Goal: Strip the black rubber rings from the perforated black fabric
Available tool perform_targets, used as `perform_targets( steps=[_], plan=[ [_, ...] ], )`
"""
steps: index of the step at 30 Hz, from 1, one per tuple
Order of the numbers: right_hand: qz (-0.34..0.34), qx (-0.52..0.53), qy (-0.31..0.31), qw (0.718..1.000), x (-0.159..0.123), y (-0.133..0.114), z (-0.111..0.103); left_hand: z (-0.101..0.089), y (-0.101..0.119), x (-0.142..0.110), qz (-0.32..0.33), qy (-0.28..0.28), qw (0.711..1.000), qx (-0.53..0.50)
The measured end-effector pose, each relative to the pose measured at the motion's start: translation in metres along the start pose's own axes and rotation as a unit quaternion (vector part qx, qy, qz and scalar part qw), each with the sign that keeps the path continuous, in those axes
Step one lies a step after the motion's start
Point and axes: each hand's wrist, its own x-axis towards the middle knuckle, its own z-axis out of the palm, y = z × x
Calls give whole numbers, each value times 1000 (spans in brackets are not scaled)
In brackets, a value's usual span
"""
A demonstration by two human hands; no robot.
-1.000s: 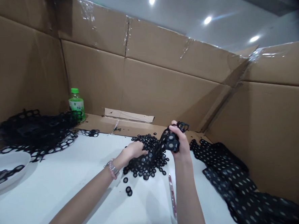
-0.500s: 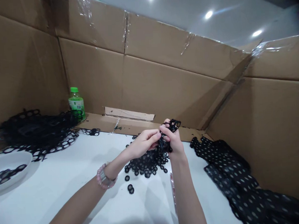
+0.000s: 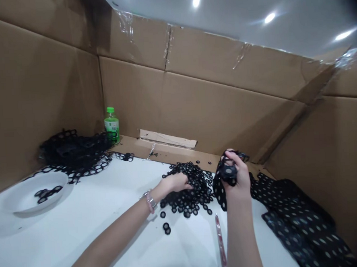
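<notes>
My right hand (image 3: 239,171) is closed around a bunched black perforated sheet (image 3: 220,189); part of it hangs below the fingers, and a loose lacy end sticks out above. Pale dots show on the held sheet. My left hand (image 3: 178,182) is lowered onto a pile of small black rings (image 3: 197,192), with its back towards me and its fingers curled. Whatever those fingers may hold is hidden. A bracelet (image 3: 149,200) circles the left wrist. Two loose rings (image 3: 166,228) lie in front of the pile.
Black dotted sheets (image 3: 304,214) are heaped at the right. At the left are a white bowl (image 3: 18,203) with a few black pieces, a tangle of black netting (image 3: 73,152) and a green-capped bottle (image 3: 112,125). A red pen-like tool (image 3: 220,243) lies in front. Cardboard walls (image 3: 200,100) surround the table.
My hands have come apart. The left has gone from the bunched sheet down to the ring pile; the right still grips the sheet, now beside the pile. The camera view has shifted left.
</notes>
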Motion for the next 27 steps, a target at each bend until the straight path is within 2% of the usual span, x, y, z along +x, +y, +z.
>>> perform_targets(
  steps=[2,3,7,9,10,12,14,19,24,27],
  plan=[
    [41,-4,-23,999,2,9,6,7,1,2,-15,28,999,15],
    [36,-22,-34,999,3,14,8,7,4,2,-16,51,998,17],
    [-44,-97,-47,993,7,28,12,-11,34,-7,9,171,985,-14],
    [-66,-108,-54,990,7,33,14,-22,49,-14,50,233,968,-74],
    [-72,-108,-56,990,6,35,16,-26,55,-17,78,247,960,-107],
    [-76,-94,-46,992,4,39,19,-29,63,-23,126,242,948,-162],
    [-65,-67,-29,995,2,41,21,-27,67,-26,146,219,946,-190],
    [-48,4,19,999,-2,42,24,-20,72,-26,133,209,935,-256],
    [-60,43,44,996,-8,37,28,-24,76,-30,157,185,944,-222],
    [-40,47,44,997,-8,35,25,-29,75,-32,180,157,948,-212]
  ],
)
